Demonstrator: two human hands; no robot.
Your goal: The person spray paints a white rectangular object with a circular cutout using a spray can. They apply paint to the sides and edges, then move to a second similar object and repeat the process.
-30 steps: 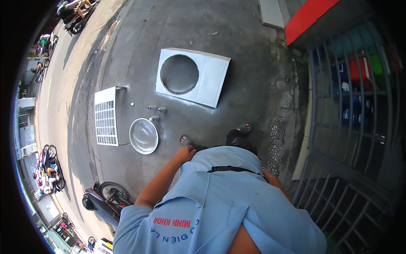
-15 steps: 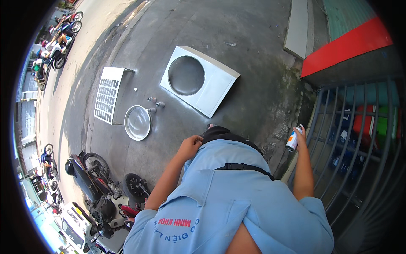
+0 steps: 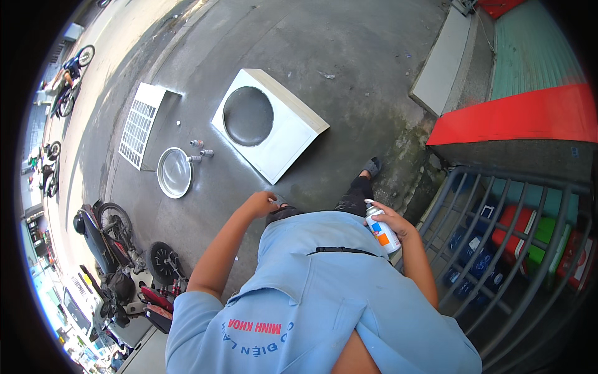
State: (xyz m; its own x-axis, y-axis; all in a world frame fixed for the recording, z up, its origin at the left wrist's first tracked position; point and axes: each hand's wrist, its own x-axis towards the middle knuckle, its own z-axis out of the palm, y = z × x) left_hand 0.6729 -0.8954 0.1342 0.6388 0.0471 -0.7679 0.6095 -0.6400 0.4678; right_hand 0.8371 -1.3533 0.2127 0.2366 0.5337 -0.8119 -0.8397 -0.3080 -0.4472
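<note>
My right hand is wrapped round a white spray can with blue and orange patches, held upright-tilted by my right hip. My left hand hangs beside my left thigh, its fingers bent; whether anything is in them I cannot make out. Ahead on the ground lies a white metal casing panel with a large round opening. Left of it stand several small cans, next to a round pale ring-shaped cover. A white grille panel stands farther left.
Metal railings rise close on my right, with coloured crates and blue bottles behind them. A red ledge juts out at the far right. Parked motorbikes are on my left, and a road with riders lies beyond.
My right hand has brought the spray can inward from the railings to my hip. My left hand has shifted slightly left. My right foot now shows forward, and the view has turned rightward.
</note>
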